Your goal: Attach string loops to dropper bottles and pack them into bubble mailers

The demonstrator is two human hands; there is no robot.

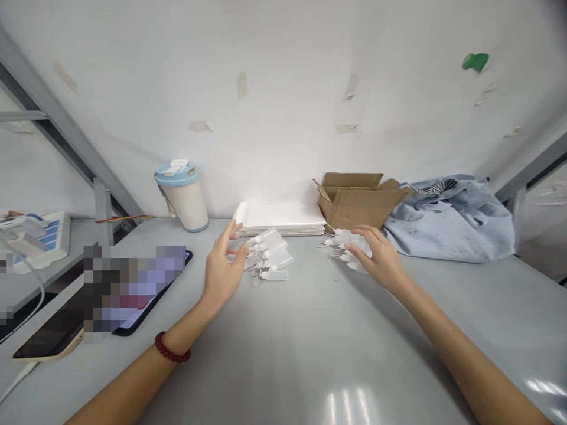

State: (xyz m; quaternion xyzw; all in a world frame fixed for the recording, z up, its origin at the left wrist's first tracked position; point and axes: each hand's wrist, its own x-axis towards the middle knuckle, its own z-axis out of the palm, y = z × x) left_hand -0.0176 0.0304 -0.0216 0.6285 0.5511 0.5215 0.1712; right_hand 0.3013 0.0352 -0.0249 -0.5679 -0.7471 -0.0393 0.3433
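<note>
In the head view, my left hand [224,265] is at the left edge of a pile of small white translucent pieces [277,260], each narrow-ended with a thin white cord. Its fingers and thumb are apart, and I see nothing held in it. To the right lies a second, smaller group of the same pieces [341,239]. Over its right side my right hand [378,257] is curved, thumb and fingers apart. Part of that group is hidden behind the fingers, so contact there is unclear. A dark red beaded bracelet [172,349] circles my left wrist.
Behind the pieces lies a stack of flat white sheets or envelopes [283,218]. An open cardboard box [358,203] and a light blue cloth bundle [452,224] stand at the right. A cream tumbler [186,198], two phones [53,330] and a power strip [53,236] are on the left.
</note>
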